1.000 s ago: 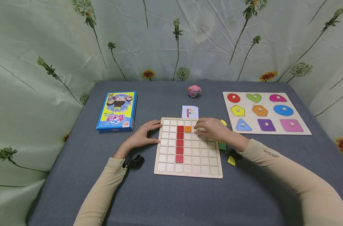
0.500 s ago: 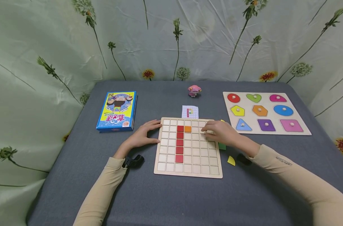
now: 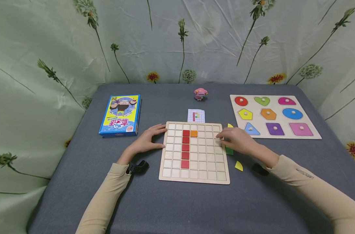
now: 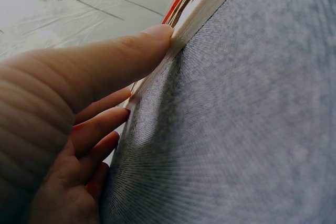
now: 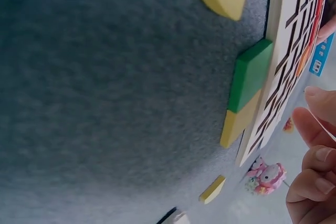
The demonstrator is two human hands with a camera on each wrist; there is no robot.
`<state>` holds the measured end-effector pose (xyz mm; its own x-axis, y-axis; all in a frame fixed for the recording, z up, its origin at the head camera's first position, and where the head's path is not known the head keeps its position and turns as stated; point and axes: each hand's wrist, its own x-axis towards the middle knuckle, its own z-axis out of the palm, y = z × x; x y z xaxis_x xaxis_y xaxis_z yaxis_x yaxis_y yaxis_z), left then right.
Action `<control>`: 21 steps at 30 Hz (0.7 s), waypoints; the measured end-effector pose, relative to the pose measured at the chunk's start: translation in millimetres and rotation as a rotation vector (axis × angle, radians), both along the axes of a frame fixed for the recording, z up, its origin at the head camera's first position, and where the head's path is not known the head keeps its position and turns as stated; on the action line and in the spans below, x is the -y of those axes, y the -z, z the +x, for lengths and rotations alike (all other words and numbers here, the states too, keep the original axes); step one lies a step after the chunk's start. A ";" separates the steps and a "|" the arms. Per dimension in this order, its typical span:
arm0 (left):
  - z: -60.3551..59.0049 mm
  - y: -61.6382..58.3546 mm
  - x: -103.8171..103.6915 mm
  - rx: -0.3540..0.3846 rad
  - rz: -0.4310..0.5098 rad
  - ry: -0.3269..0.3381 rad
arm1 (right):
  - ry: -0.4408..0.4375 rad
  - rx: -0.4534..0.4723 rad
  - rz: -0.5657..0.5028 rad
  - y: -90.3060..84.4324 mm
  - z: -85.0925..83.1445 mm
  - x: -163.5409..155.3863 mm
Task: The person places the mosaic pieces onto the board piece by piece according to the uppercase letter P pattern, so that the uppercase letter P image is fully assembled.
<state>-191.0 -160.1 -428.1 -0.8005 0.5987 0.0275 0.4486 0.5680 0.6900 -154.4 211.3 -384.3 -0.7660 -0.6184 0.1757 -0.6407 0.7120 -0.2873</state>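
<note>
Both hands' fingers relaxed: left (image 3: 146, 142) bracing wooden grid board (image 3: 195, 175), right (image 3: 237, 140) over edge.

The left hand (image 4: 63, 129) fills the lower left of the view, its thumb (image 4: 121, 56) stretched out straight with the tip pressed against the pale wooden edge of the board (image 4: 205, 6). Below the thumb, three fingers (image 4: 97, 129) lie loosely extended, their tips at the same edge. The board rests on grey cloth (image 4: 241, 129), which spreads out to the right of the hand. Beyond the thumb hangs a pale flowered curtain (image 4: 79, 3).
</note>
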 end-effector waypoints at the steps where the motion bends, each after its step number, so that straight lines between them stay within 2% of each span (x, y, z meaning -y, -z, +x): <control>1: 0.1 0.0 0.1 0.002 0.000 0.000 | 0.001 0.002 -0.004 0.3 1.1 -1.1; 11: 0.3 -0.3 -0.3 0.003 -0.001 0.002 | 0.026 0.042 -0.019 5.1 14.1 -16.7; 21: 0.4 0.5 -0.3 0.001 -0.006 -0.008 | 0.073 0.081 -0.007 8.3 20.1 -23.8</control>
<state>-190.6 -159.8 -428.6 -0.8050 0.5928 0.0230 0.4434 0.5754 0.6872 -134.2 235.1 -392.6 -0.8207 -0.5595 0.1154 -0.5618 0.7538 -0.3409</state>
